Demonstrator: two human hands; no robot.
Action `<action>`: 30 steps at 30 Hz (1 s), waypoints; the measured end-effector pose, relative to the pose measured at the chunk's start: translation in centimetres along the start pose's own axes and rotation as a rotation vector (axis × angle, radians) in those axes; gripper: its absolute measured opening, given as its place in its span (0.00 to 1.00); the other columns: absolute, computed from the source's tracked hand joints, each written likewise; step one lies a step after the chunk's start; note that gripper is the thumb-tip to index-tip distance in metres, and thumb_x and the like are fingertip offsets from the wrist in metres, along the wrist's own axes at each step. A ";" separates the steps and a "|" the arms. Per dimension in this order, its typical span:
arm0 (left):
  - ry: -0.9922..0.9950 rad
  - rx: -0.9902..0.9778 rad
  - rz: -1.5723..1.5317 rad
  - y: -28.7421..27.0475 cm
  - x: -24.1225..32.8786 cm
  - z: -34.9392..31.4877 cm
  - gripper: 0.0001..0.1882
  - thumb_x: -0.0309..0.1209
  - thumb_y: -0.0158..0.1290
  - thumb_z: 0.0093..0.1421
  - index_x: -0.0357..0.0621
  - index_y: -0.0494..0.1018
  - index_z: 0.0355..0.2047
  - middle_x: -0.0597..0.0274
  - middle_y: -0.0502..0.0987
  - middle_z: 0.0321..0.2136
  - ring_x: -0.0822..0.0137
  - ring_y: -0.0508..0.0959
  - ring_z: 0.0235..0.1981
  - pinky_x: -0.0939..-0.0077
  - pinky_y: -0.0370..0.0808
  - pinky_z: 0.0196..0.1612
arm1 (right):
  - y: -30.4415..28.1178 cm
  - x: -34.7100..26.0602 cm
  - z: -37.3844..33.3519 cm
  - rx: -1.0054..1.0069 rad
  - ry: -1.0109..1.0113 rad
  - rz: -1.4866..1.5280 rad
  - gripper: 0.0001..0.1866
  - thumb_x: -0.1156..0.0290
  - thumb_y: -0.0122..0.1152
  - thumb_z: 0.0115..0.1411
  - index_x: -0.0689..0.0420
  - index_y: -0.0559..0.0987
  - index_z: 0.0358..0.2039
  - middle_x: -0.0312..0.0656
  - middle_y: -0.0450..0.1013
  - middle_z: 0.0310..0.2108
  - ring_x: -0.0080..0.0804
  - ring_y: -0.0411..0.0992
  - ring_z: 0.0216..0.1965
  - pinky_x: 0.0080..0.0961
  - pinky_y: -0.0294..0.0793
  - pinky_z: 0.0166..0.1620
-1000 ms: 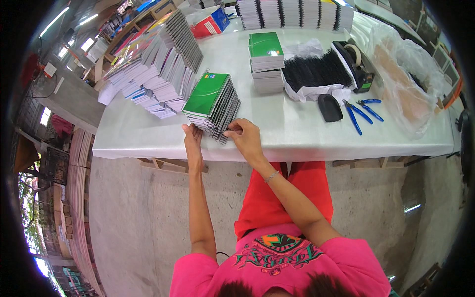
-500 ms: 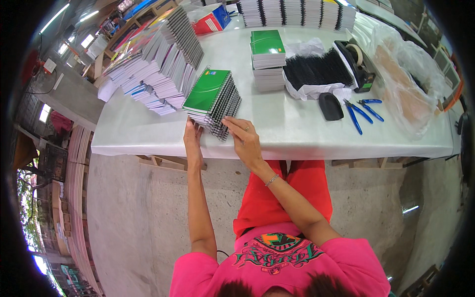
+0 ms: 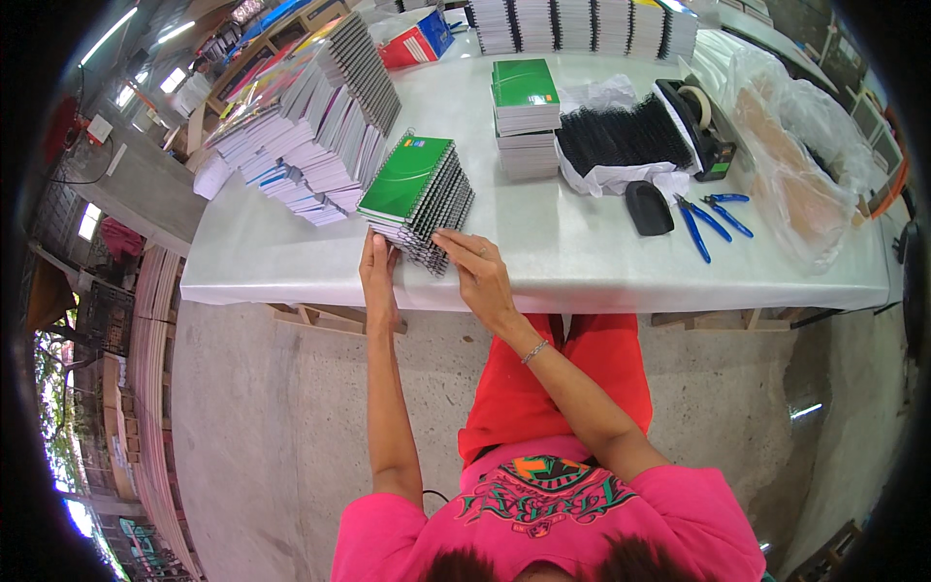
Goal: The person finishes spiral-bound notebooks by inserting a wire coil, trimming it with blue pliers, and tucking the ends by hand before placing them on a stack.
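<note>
A stack of green-covered spiral notebooks (image 3: 400,181) stands near the table's front edge, black coils facing right. At the stack's near lower corner, my left hand (image 3: 379,270) has its thumb against the page edges, and its other fingers are partly hidden behind it. The fingers of my right hand (image 3: 477,269) are bent and pressed together at the near end of the coils; their tips are partly hidden. Behind and to the right stands a second, shorter pile of green notebooks (image 3: 527,97).
Tall piles of notebooks (image 3: 301,136) rise at left, with more spiral-bound books (image 3: 582,27) at the back. To the right lie black plastic coils (image 3: 626,136), a tape dispenser (image 3: 713,145), a black tray (image 3: 648,209), blue-handled pliers (image 3: 696,228) and clear plastic bags (image 3: 790,145).
</note>
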State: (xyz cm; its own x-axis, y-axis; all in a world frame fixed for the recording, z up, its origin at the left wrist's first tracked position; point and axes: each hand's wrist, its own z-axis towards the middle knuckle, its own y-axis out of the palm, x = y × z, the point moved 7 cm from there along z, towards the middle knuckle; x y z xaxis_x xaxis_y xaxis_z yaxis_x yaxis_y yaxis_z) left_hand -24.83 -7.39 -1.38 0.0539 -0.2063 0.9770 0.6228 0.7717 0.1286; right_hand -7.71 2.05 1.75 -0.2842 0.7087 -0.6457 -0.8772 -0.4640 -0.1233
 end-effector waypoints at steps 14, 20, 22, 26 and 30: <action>0.001 -0.045 0.058 0.7 1.0 -0.6 0.31 0.44 0.48 0.68 0.38 0.59 0.65 0.63 0.70 0.55 0.71 0.70 0.51 0.75 0.65 0.58 | 0.0 0.2 -1.1 -0.012 0.022 -0.089 0.20 0.87 0.51 0.53 0.63 0.78 0.48 0.47 0.75 0.47 0.45 0.72 0.47 0.36 0.71 0.52; 0.010 -0.060 0.034 0.7 1.0 -0.6 0.29 0.44 0.49 0.68 0.36 0.64 0.61 0.63 0.72 0.50 0.73 0.70 0.49 0.76 0.66 0.56 | -0.1 0.2 -1.2 -0.013 0.040 -0.075 0.21 0.88 0.51 0.52 0.63 0.78 0.48 0.48 0.75 0.47 0.45 0.72 0.47 0.36 0.71 0.52; 0.010 -0.064 0.025 0.7 1.1 -0.5 0.28 0.43 0.50 0.68 0.35 0.64 0.60 0.63 0.73 0.50 0.73 0.71 0.49 0.76 0.66 0.56 | -0.2 0.3 -1.2 -0.001 0.046 -0.067 0.21 0.88 0.51 0.51 0.63 0.78 0.47 0.48 0.75 0.47 0.45 0.72 0.47 0.36 0.71 0.52; -0.062 -0.138 0.047 -0.4 0.2 0.4 0.25 0.38 0.52 0.67 0.34 0.66 0.58 0.63 0.75 0.48 0.74 0.73 0.48 0.76 0.68 0.56 | 0.1 0.3 -1.5 -0.021 0.015 -0.106 0.22 0.89 0.51 0.50 0.63 0.78 0.47 0.48 0.75 0.47 0.45 0.72 0.47 0.36 0.70 0.52; -0.090 -0.150 0.021 -1.1 -0.5 1.0 0.23 0.36 0.53 0.67 0.33 0.68 0.57 0.63 0.76 0.47 0.74 0.74 0.47 0.77 0.69 0.55 | 0.2 0.4 -1.6 -0.037 0.013 -0.128 0.23 0.89 0.51 0.49 0.63 0.78 0.47 0.48 0.75 0.47 0.45 0.72 0.47 0.36 0.71 0.52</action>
State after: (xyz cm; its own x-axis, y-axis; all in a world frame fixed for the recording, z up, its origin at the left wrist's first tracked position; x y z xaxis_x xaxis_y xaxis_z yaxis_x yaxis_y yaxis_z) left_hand -26.31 -7.50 -1.88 0.0027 -0.1314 0.9913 0.7319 0.6758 0.0875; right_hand -7.36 1.43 0.29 -0.1658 0.7565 -0.6326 -0.8908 -0.3901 -0.2331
